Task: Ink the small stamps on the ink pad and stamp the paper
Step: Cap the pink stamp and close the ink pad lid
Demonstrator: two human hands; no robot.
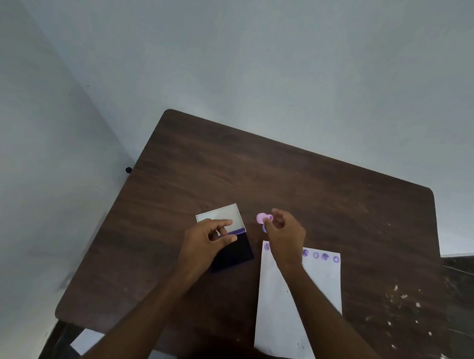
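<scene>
An open ink pad [237, 253] with a dark purple pad and a raised white lid [223, 215] lies on the brown table [286, 182]. My left hand [206, 244] holds the pad at the lid's edge between thumb and fingers. Just right of the pad, above the table, my right hand [285, 234] pinches a small pink stamp [262, 218]. A bluish-purple piece [264, 229] shows under the thumb. The white paper [317, 291] lies at the front right, with a row of several purple prints [320, 255] along its far edge, partly hidden by my right wrist.
The table stands against grey walls at the back and left. Its right part carries white specks [406, 306]. A darker surface [464, 279] adjoins on the right. Bare wood stretches behind the pad and the paper.
</scene>
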